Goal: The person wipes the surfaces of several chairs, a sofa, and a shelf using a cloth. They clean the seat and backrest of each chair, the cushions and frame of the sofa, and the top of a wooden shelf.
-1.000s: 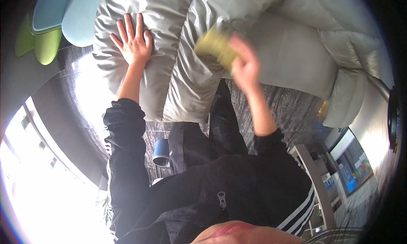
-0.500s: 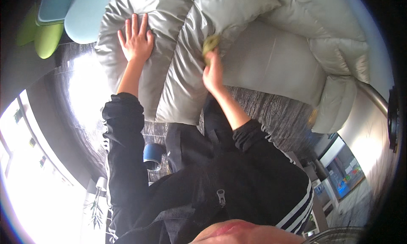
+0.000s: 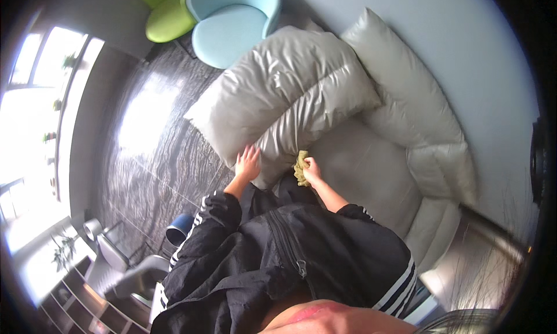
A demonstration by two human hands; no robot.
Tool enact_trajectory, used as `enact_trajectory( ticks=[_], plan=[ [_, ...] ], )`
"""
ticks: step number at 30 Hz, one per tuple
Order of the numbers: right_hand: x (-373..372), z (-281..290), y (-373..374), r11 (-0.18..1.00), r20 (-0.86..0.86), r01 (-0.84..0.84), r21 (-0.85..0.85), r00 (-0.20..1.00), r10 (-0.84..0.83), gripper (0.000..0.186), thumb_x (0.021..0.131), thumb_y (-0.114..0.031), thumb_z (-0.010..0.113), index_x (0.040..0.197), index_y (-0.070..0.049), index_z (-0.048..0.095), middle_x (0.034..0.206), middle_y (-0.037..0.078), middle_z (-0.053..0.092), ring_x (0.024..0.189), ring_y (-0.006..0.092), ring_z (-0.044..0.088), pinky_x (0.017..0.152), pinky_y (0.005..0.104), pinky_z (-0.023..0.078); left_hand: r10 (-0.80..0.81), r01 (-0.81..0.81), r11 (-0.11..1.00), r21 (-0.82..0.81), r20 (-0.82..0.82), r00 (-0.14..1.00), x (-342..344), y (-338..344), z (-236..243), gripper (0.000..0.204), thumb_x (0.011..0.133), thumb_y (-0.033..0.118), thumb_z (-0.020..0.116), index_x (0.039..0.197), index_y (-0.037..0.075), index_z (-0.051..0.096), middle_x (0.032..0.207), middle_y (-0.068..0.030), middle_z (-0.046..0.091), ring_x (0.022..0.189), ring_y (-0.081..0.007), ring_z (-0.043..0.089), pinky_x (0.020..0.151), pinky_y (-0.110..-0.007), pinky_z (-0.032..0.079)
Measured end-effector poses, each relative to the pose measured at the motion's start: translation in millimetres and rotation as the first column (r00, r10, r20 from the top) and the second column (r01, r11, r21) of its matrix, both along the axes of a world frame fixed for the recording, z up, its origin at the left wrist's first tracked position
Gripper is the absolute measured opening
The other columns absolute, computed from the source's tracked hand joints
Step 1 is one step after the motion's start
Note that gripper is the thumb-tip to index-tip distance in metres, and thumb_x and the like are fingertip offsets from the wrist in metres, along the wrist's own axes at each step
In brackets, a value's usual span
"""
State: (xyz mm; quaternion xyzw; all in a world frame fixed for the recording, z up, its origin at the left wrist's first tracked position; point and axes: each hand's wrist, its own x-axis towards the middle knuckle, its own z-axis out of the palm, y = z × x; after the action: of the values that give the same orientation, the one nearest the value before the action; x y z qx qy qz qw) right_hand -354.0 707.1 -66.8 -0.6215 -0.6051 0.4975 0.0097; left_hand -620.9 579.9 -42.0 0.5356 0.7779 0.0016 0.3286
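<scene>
A puffy grey cushion with shiny, wrinkled cover lies over the front part of a grey sofa. My left hand rests open on the cushion's near edge, fingers apart. My right hand grips a crumpled olive-yellow cloth beside that edge, just in front of the sofa's seat.
A light blue chair and a green chair stand beyond the cushion. A blue bin is near my left leg on the dark streaked floor. Grey chairs, shelving and windows line the left.
My view has swung, showing more of the sofa and room. My left hand has come down from the middle of the cushion to its near edge; my right hand, still holding the cloth, is lower too.
</scene>
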Motion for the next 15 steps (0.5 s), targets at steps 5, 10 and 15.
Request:
enact_trajectory(
  ticks=[5, 10, 15],
  plan=[
    [-45, 52, 43, 0.937, -0.322, 0.117, -0.329, 0.919, -0.228, 0.041, 0.082, -0.010, 0.054, 0.121, 0.000, 0.060, 0.107, 0.008, 0.067, 0.098, 0.0210, 0.064, 0.091, 0.0351, 0.051, 0.832, -0.753, 0.555, -0.354, 0.213, 0.513, 19, -216, -37, 0.048, 0.089, 0.035, 0.052, 0.128, 0.011, 0.065, 0.125, -0.0213, 0.066, 0.122, -0.0360, 0.060, 0.104, -0.042, 0.046],
    [-103, 169, 52, 0.526, -0.693, -0.455, -0.719, 0.527, -0.492, 0.055, 0.100, -0.050, 0.047, 0.128, -0.003, 0.059, 0.117, 0.012, 0.069, 0.103, 0.0240, 0.067, 0.087, 0.0401, 0.056, 0.954, -0.896, 0.289, -0.337, 0.174, 0.243, 24, -324, -43, 0.040, 0.092, 0.033, 0.050, 0.118, 0.007, 0.067, 0.104, -0.0142, 0.070, 0.098, -0.0261, 0.064, 0.083, -0.041, 0.050],
    [-232, 273, -54, 0.383, -0.871, -0.810, -0.443, 0.288, -0.398, 0.060, 0.104, -0.049, 0.042, 0.150, -0.011, 0.041, 0.145, 0.015, 0.051, 0.129, 0.0267, 0.054, 0.103, 0.0426, 0.049, 0.827, -0.880, 0.084, -0.468, 0.525, -0.201, -3, -378, -54, 0.023, 0.099, 0.033, 0.050, 0.111, 0.015, 0.060, 0.081, 0.0015, 0.056, 0.062, -0.0123, 0.052, 0.047, -0.029, 0.036]
  ],
)
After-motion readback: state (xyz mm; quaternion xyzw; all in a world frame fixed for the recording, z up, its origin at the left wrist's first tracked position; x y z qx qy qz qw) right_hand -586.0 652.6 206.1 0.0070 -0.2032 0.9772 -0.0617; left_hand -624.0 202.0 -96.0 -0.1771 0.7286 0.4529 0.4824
